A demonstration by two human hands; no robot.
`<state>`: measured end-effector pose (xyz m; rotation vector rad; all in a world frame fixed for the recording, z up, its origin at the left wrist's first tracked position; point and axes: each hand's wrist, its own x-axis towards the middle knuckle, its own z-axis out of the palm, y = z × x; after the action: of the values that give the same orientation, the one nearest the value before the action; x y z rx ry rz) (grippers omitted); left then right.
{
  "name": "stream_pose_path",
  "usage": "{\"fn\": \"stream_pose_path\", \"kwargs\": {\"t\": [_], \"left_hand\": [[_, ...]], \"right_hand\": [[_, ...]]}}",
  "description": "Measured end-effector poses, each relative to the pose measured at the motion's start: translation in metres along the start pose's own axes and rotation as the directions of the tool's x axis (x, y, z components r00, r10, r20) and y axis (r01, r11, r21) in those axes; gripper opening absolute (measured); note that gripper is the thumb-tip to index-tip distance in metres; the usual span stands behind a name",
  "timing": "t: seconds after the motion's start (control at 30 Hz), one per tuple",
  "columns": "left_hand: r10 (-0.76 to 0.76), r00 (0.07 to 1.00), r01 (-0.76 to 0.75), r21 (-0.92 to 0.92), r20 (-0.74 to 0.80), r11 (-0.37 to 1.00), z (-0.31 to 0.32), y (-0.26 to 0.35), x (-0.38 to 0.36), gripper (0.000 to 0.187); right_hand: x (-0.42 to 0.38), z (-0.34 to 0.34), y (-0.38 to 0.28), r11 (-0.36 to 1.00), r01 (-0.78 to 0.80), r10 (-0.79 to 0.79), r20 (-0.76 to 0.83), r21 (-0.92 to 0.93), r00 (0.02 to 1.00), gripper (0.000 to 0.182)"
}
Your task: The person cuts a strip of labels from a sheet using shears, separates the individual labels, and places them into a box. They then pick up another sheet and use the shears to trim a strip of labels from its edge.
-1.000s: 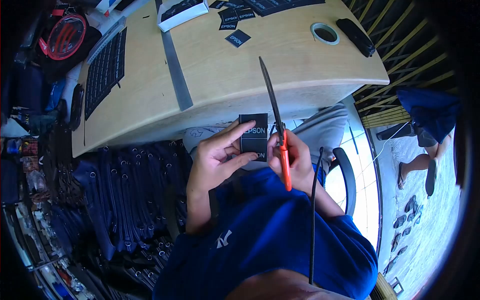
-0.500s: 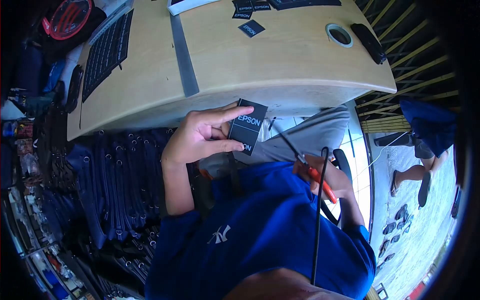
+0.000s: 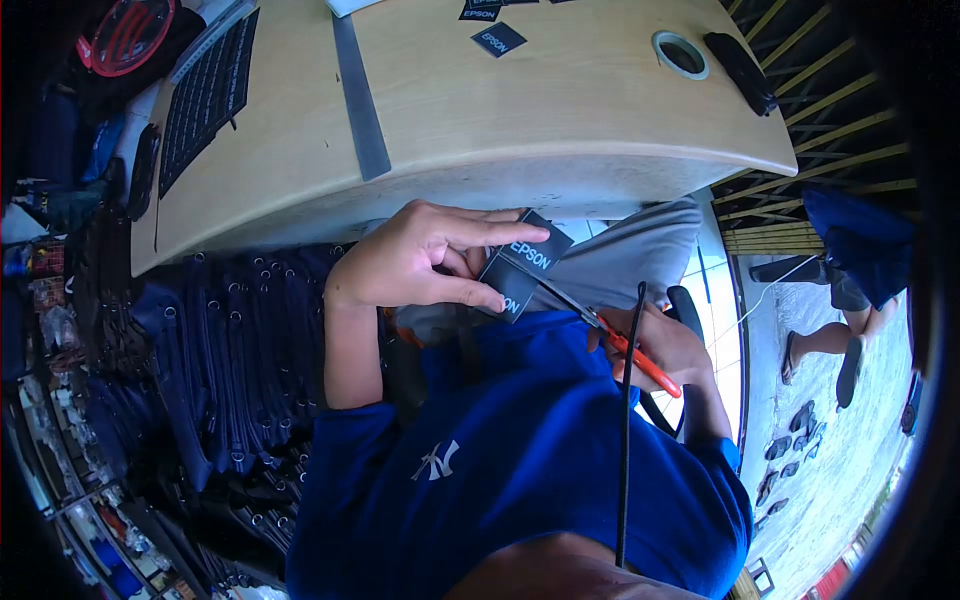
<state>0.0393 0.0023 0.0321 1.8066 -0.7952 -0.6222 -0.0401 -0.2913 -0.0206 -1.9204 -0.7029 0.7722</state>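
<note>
My left hand pinches a black EPSON label piece between fingers and thumb, in front of the table's near edge. The piece is tilted and shows the printed word twice, with a thin line between. Red-handled scissors are gripped in my right hand, and their blades reach the right side of the piece along that line. How far the blades are open is hard to tell. A single EPSON label lies on the table.
A tape roll and a black case are at the table's right. A metal ruler and a printed black sheet lie left. Dark blue straps hang below. Another person's leg shows at right.
The scissors' blades have moved onto the label piece from its right. My left hand has tilted the piece and shifted it slightly right. The view has shifted a little.
</note>
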Motion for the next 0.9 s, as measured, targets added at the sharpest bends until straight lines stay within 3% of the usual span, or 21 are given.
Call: {"fn": "stream_pose_path", "kwargs": {"t": [0.03,0.27,0.47,0.57,0.73,0.9], "left_hand": [[0.068,0.998,-0.068,-0.005,-0.009,0.998,0.001,-0.002,0.001,0.058],[0.073,0.997,-0.074,0.013,0.026,0.997,0.001,0.0,0.006,0.059],[0.076,0.996,-0.074,-0.043,0.049,0.996,0.0,0.0,0.006,0.06],[0.021,0.999,-0.02,-0.054,0.026,0.998,-0.001,0.002,0.007,0.057],[0.064,0.998,-0.063,-0.076,0.012,0.995,0.0,-0.001,0.007,0.057],[0.059,0.998,-0.056,-0.075,0.028,0.996,-0.001,-0.002,0.008,0.058]], "right_hand": [[0.0,-0.001,-0.004,0.998,-0.059,0.059,0.012,0.009,0.998,0.048],[0.002,-0.002,-0.009,0.995,-0.069,0.068,0.015,0.065,0.998,0.045],[0.002,0.002,-0.004,0.999,-0.04,0.041,-0.034,0.006,0.999,0.042],[0.003,0.001,-0.004,0.993,-0.092,0.091,0.019,0.074,0.996,0.045],[0.001,0.01,0.002,0.994,-0.102,0.099,-0.059,-0.048,0.993,0.056],[0.003,0.006,-0.003,0.989,-0.143,0.142,-0.037,-0.025,0.989,0.058]]}}
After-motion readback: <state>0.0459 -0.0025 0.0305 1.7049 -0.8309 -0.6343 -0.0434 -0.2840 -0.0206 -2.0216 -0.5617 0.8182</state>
